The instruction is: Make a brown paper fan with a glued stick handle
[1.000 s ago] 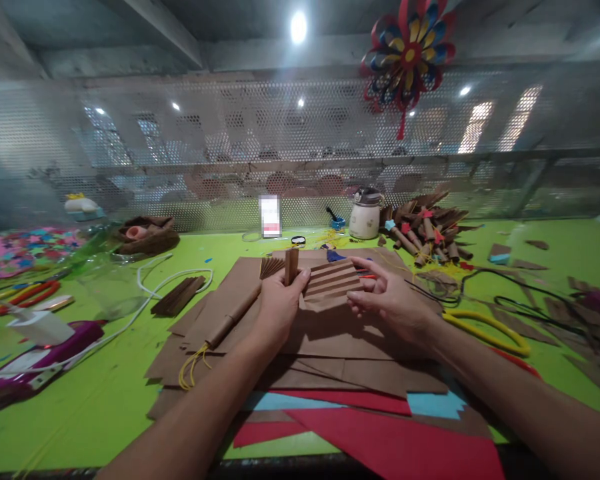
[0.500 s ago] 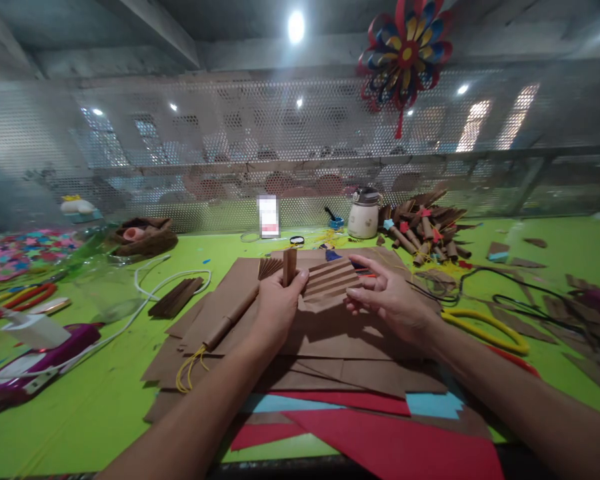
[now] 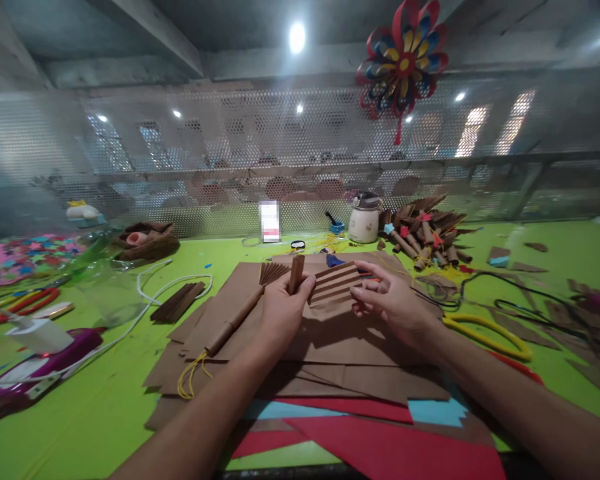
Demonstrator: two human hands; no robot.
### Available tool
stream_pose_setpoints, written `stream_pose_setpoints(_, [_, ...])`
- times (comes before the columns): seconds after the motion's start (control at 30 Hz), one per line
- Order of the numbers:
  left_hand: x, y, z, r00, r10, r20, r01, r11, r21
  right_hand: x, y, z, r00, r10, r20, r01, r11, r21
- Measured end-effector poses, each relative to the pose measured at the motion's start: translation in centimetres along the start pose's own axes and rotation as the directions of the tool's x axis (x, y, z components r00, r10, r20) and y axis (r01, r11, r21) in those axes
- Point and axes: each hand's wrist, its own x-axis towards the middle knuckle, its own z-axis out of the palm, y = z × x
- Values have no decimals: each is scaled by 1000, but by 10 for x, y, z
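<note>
A piece of brown paper folded into zigzag pleats (image 3: 334, 284) is stretched between my hands above the work pile. My left hand (image 3: 285, 307) is closed on its left end, where a narrow folded section (image 3: 296, 272) stands upright past my thumb. At the paper's right edge is my right hand (image 3: 390, 300), thumb in front and index finger at the upper corner, the other fingers curled. A rolled brown paper tube (image 3: 233, 325) with a yellow string loop (image 3: 193, 375) lies beside my left hand, and a small pleated fan (image 3: 274, 272) shows at its upper end.
Brown paper sheets (image 3: 220, 300) lie under my hands, over red paper (image 3: 405, 443) and blue pieces. Yellow-handled scissors (image 3: 490, 333) and a black cable are at right. A heap of tubes with fans (image 3: 425, 233) sits behind, near a white bottle (image 3: 364, 220). A purple power strip (image 3: 75, 350) is at left.
The pleated paper and both hands appear slightly lower and to the right, along with the whole view. The paper's pleats tilt a little differently; both hands keep their places on it.
</note>
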Motion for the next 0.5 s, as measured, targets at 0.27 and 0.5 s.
stream_pose_setpoints(0.27, [-3, 6, 0, 987, -101, 123, 117, 984, -133, 2, 1, 0, 999, 2, 41, -1, 1000, -26])
stream_pose_setpoints(0.5, [-2, 4, -4, 986, -113, 126, 136, 971, -194, 0, -1, 3, 998, 18, 59, -13, 997, -80])
